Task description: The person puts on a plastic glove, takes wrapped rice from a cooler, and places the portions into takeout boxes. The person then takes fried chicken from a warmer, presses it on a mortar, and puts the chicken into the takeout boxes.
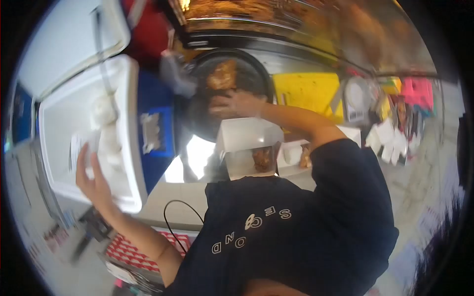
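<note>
My left hand (94,180) reaches over a white insulated box (129,93), its fingers apart near the box's inner side. Several white wrapped bundles (109,140) lie inside, to the right of that hand. My right hand (239,104) is over a round black tray (257,71), blurred, with its fingers stretched to the left. Just beyond the fingertips a browned piece of fried food (223,75) lies on the tray. Below my right hand stands a white lidded box (247,130), with a dark brown piece (262,159) showing in its lower part.
A yellow cutting board (301,89) lies right of the tray, with a knife (336,101) at its edge. Another white box (291,165) holds food. A blue holder (168,130) sits beside the insulated box. Behind the tray is a lit display case (232,12).
</note>
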A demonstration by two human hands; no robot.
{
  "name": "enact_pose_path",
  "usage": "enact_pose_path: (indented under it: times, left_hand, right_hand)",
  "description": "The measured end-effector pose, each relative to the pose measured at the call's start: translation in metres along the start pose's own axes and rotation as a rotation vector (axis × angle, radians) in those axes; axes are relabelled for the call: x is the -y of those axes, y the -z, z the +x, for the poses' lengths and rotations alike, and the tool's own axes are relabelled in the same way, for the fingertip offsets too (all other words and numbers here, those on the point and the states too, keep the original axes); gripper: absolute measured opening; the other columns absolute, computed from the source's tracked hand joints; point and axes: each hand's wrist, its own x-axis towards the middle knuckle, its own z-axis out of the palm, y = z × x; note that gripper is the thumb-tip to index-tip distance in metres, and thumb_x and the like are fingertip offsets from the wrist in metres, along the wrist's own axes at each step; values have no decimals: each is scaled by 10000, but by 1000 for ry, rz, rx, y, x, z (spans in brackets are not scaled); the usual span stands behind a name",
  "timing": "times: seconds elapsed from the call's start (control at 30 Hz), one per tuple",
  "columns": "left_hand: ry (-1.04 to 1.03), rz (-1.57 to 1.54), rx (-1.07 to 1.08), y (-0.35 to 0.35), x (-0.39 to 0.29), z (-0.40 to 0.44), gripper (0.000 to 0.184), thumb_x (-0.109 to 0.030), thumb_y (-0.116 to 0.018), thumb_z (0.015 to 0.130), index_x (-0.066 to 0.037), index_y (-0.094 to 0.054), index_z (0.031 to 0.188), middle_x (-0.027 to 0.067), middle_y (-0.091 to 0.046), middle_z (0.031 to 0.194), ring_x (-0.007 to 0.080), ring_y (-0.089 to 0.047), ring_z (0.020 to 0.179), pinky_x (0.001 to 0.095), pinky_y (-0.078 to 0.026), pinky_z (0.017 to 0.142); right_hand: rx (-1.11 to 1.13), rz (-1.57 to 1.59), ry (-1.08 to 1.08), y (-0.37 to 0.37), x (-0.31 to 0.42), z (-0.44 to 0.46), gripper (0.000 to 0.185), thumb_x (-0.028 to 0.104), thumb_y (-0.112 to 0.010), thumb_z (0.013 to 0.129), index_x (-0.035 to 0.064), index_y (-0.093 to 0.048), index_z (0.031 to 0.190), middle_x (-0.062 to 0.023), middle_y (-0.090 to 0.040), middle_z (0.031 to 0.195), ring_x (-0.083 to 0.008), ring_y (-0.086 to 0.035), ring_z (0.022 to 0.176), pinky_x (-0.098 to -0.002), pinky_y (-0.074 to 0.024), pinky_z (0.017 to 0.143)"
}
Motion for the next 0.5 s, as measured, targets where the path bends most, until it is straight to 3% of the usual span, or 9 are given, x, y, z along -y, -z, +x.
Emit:
enact_pose_path:
  times: [0.07,0.13,0.23,0.27,0.33,0.4,0.5]
  left_hand:
    - [43,19,20,2,-4,-1,333,-162,-582,972,45,-624,1229,174,-644,1239,272,-581,1173,368,-398,1047]
    - [25,-14,16,0,4,0,354,-198,-578,976,35,-623,1239,174,-629,1265,283,-568,1194,379,-406,1050]
    - [-95,71,89,-5,12,9,414,-278,-552,998,37,-607,1260,191,-612,1281,279,-570,1209,370,-457,1018]
    - [-34,23,102,-7,11,7,416,-283,-549,1000,39,-609,1256,191,-612,1280,282,-570,1208,372,-456,1020]
    - [24,-34,104,-7,16,5,411,-281,-548,1002,45,-611,1244,193,-619,1264,291,-571,1203,379,-449,1026]
    - [-8,69,136,-3,8,5,385,-245,-558,996,48,-611,1241,196,-620,1259,296,-576,1188,373,-431,1031]
    - [4,67,135,-4,9,4,368,-223,-562,992,47,-613,1238,197,-618,1264,298,-576,1183,370,-417,1036]
  right_hand:
    - [-58,315,-89,4,2,-7,439,340,-505,953,283,-467,1387,-98,-477,1334,-324,-610,1043,-433,-586,761]
    - [-76,229,-104,-21,1,-3,477,263,-521,915,254,-470,1389,-134,-453,1349,-290,-603,1032,-417,-592,731]
    - [-9,193,-187,-29,2,-1,424,301,-517,920,231,-518,1339,-138,-505,1330,-310,-648,968,-437,-588,756]
    - [-16,197,-227,-29,-1,-13,424,301,-517,920,231,-518,1339,-138,-505,1330,-310,-648,968,-437,-588,756]
    - [-258,389,-64,-15,-5,-15,285,288,-511,945,213,-606,1203,-127,-616,1144,-268,-690,878,-388,-590,690]
    - [284,641,-286,46,-23,-23,376,348,-495,921,214,-575,1263,-128,-565,1321,-341,-688,932,-455,-571,809]
    - [217,629,-350,29,-42,-49,388,394,-571,900,213,-587,1243,-163,-563,1340,-315,-679,994,-449,-556,850]
